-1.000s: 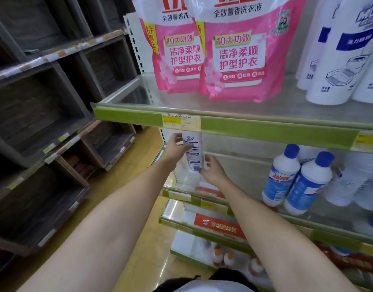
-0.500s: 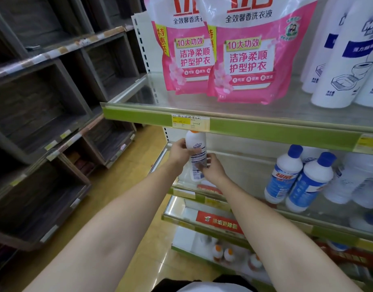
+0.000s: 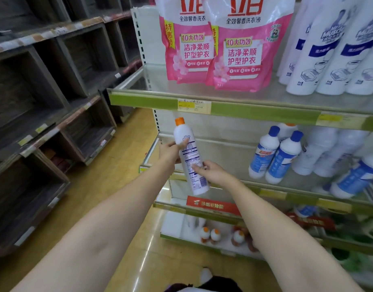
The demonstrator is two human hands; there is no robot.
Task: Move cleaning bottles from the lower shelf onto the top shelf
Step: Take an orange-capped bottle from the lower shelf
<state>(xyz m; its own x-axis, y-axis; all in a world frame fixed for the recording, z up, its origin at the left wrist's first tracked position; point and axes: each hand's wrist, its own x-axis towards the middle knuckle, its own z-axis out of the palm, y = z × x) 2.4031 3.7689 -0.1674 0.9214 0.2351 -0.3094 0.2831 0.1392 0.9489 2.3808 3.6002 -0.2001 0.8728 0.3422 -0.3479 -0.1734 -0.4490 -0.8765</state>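
Shop aisle: price tags (image 3: 194, 106) on shelf edges, rows of detergent pouches (image 3: 240, 49), bottles.

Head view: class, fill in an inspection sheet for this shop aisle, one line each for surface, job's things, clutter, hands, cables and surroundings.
Surface: top shelf with green edge strip, bare at its left end.
Job's things: orange-capped white bottle, tilted, held in front of the lower shelves.
Clutter: pink detergent pouches and tall white bottles on the top shelf; blue-capped bottles below.
Hands: left hand grips the bottle's upper body; right hand holds its lower part.
Cables: nothing seen.
Surroundings: dark wooden crates at left, yellow floor.
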